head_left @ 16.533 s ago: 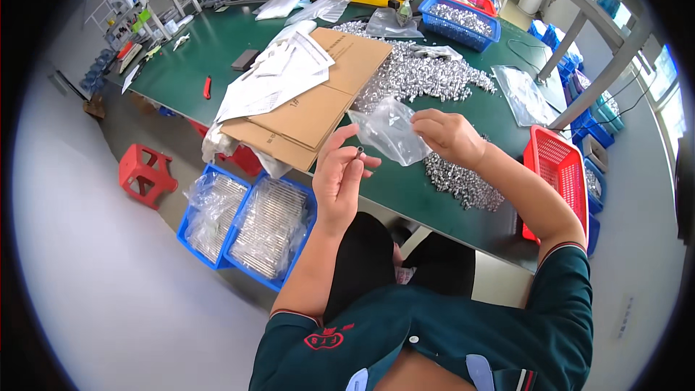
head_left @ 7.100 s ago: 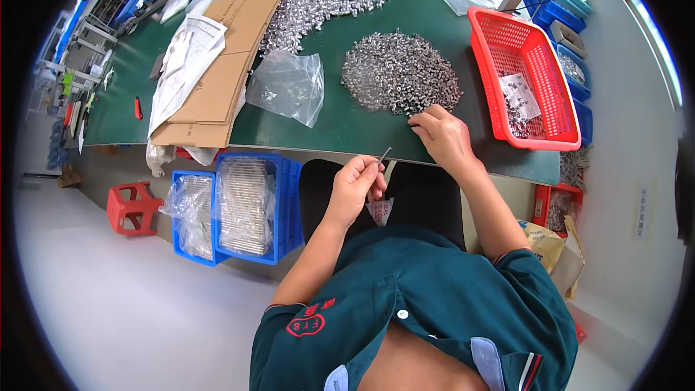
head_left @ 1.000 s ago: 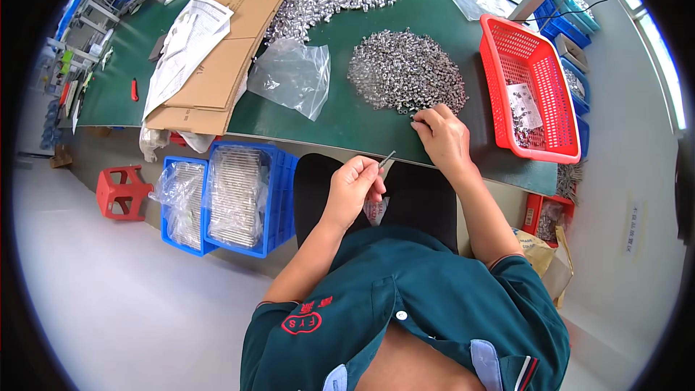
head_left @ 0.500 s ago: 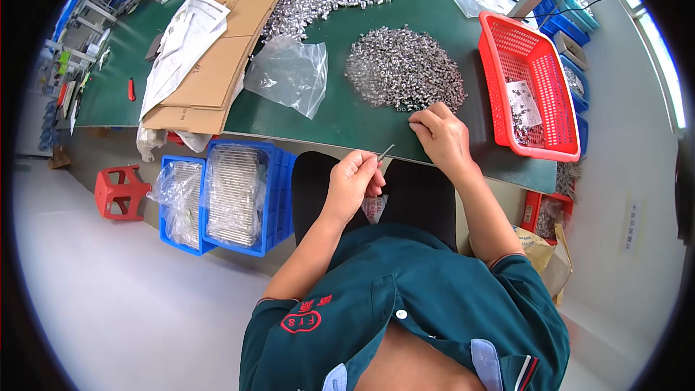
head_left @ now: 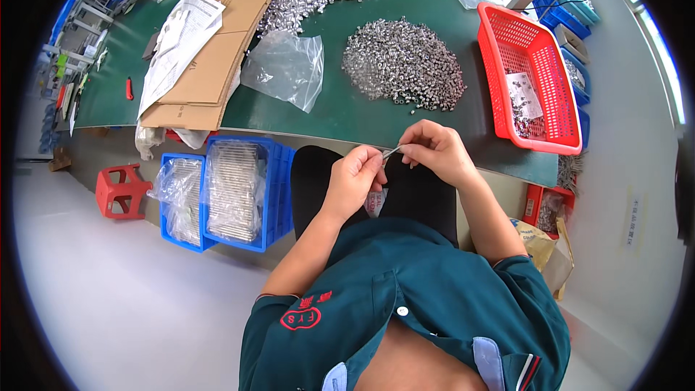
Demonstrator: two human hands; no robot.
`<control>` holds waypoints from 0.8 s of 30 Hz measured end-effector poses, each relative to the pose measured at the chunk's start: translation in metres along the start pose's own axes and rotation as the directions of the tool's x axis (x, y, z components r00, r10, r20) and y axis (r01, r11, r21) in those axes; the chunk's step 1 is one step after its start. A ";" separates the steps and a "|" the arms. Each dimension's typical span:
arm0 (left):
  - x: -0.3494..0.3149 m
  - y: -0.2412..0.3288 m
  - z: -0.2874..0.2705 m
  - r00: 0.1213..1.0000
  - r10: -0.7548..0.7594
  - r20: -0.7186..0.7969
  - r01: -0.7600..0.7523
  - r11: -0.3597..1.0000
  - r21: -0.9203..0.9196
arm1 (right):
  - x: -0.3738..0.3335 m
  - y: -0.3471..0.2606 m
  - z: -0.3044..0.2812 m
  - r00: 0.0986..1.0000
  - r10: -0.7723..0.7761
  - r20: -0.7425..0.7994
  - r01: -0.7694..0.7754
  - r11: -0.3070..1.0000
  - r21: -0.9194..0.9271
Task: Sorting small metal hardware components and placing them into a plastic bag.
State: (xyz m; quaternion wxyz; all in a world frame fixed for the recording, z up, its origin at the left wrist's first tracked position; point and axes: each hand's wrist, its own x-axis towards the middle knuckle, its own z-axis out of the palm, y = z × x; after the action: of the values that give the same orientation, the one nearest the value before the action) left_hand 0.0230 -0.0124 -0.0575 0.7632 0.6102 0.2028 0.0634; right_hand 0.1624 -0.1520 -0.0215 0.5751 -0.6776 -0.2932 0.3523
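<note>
Head view: L hand (head_left: 353,177) has thumb & index closed in a pinch on a thin metal pin (head_left: 392,151), far end projecting to the R. R hand (head_left: 438,152) is at that far end, thumb & index close tog.; can't tell if fully closed, nor whether they've hold of a small part, the pin itself or both (too small, fingers in the way). Pin pos.: betw. the two hands, over the lap (head_left: 420,199), at the near edge of the green table (head_left: 333,119). Pile of small metal parts (head_left: 405,65) lies just beyond the R hand, apart from it, w/ a few strays at its near side; red basket (head_left: 539,146) stands to the R of the pile. Step in hand, as judged: fingertip work at the pin's end. Rec.: L pinch firm, well back from the end, so the tip stays accessible & doesn't swing; R fingers to work in line w/ the pin, light pressure, no side load. Wrists low & steady, approx. as now; keeping the work over the table edge rather than the lap would be safer, as a dropped part could roll to the floor. Check seating by feel, since the fingers mask the tip.
</note>
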 end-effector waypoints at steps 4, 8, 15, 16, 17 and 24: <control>-0.004 0.006 0.000 1.000 0.014 -0.021 -0.012 0.995 0.099 | -0.003 0.000 -0.001 0.999 -0.042 0.008 0.042 0.999 -0.009; -0.007 0.010 0.001 0.998 0.063 -0.017 -0.058 0.977 0.204 | -0.009 -0.011 -0.001 0.954 -0.298 0.043 0.293 0.887 -0.358; -0.011 0.004 0.001 0.998 0.059 0.023 -0.061 0.986 0.153 | -0.017 -0.017 0.003 0.995 -0.097 0.028 0.101 0.929 -0.356; -0.012 0.005 0.001 0.998 0.058 0.023 -0.061 0.987 0.152 | -0.017 -0.016 0.002 0.995 -0.097 0.028 0.100 0.929 -0.356; -0.012 0.008 0.002 0.997 0.074 0.018 -0.076 0.980 0.184 | -0.015 -0.014 0.002 0.977 -0.208 0.048 0.209 0.892 -0.401; -0.010 0.010 -0.002 0.987 -0.069 0.145 0.078 0.995 -0.061 | -0.013 -0.012 0.010 0.927 -0.345 0.147 0.375 0.871 -0.317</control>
State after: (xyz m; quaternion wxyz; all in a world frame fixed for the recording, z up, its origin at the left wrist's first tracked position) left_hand 0.0145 -0.0119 -0.0456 0.7974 0.5797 0.1676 -0.0020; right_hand 0.1469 -0.1553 -0.0088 0.4919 -0.6842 -0.4951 0.2117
